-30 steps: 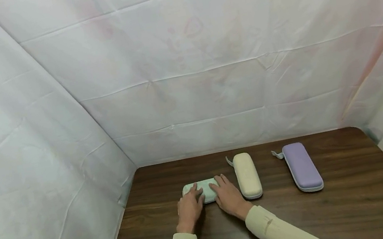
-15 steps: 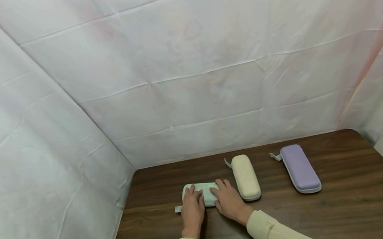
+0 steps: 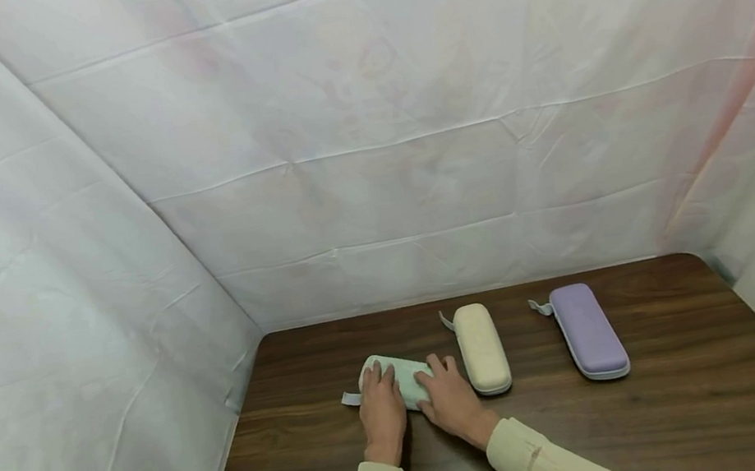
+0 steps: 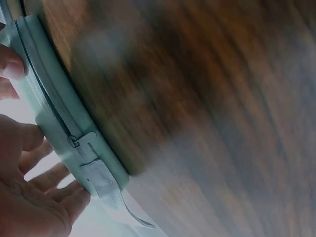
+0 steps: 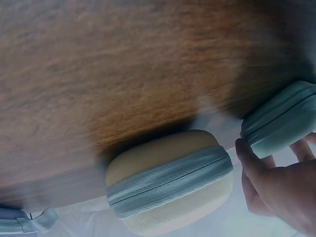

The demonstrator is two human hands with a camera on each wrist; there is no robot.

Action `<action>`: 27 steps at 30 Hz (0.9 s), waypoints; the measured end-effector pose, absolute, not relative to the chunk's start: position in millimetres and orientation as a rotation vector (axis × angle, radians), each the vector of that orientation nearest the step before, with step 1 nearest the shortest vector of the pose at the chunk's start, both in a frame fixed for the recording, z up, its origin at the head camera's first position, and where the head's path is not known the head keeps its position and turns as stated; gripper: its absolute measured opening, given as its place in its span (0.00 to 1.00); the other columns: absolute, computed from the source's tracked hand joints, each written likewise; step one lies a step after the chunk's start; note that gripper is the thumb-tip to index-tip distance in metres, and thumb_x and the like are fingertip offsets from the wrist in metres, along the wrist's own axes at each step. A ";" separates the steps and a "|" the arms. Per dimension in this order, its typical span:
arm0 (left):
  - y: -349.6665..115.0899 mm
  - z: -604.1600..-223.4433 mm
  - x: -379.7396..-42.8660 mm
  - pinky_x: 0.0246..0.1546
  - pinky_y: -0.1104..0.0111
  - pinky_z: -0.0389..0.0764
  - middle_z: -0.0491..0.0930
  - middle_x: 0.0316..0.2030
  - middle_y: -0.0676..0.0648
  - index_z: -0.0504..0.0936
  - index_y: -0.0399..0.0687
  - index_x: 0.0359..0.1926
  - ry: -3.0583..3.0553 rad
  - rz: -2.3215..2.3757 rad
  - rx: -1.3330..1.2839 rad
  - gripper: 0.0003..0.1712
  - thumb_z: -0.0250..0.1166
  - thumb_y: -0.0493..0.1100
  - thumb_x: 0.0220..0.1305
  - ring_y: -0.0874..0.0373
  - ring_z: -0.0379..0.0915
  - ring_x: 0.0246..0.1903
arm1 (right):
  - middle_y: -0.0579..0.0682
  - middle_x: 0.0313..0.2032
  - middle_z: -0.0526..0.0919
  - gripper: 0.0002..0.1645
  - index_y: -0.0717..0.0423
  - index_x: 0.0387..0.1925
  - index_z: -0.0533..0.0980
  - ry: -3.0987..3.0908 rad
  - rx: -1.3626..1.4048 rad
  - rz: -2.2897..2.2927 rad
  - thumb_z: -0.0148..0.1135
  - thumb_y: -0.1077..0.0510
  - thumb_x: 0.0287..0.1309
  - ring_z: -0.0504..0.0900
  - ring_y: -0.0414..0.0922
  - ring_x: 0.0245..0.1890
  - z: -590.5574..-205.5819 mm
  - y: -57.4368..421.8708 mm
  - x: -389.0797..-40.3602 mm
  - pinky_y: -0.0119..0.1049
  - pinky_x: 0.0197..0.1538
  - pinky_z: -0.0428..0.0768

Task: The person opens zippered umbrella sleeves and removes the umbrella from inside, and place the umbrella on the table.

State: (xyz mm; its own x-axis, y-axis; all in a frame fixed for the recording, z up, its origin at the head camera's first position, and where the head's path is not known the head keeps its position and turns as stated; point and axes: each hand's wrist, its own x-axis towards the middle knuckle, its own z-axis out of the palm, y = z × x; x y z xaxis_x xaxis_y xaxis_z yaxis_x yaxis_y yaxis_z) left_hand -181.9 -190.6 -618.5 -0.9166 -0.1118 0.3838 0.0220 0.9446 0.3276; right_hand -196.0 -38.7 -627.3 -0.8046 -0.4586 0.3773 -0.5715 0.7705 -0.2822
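Note:
A mint-green zippered glasses case (image 3: 407,376) lies at a slant on the table, its left end farther back. My left hand (image 3: 382,414) holds its left part, fingers over the top. My right hand (image 3: 454,403) holds the right end, fingertips on the case. In the left wrist view, the zip pull (image 4: 75,141) and a grey strap (image 4: 106,182) sit at the case's left end. A cream glasses case (image 3: 482,347) stands lengthwise just right of my right hand, apart from it; its zipped end (image 5: 170,180) faces the right wrist camera.
Farther right lies a purple glasses case (image 3: 590,329) with a grey strap. All rest on a dark wooden table (image 3: 704,397). White sheeting (image 3: 355,189) hangs behind the table's back edge and along both sides.
The green case has turned, its left end going back and its right end coming nearer. Its grey strap has come into view. Both hands stay on it; the other cases keep their places.

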 end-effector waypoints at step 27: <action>-196.3 -606.8 -186.9 0.60 0.42 0.80 0.73 0.69 0.30 0.84 0.43 0.65 -2.919 -0.298 -0.149 0.23 0.65 0.33 0.71 0.30 0.68 0.70 | 0.65 0.59 0.73 0.31 0.59 0.61 0.82 -2.805 0.803 0.630 0.75 0.51 0.58 0.78 0.59 0.50 -616.8 -36.0 -181.5 0.45 0.41 0.85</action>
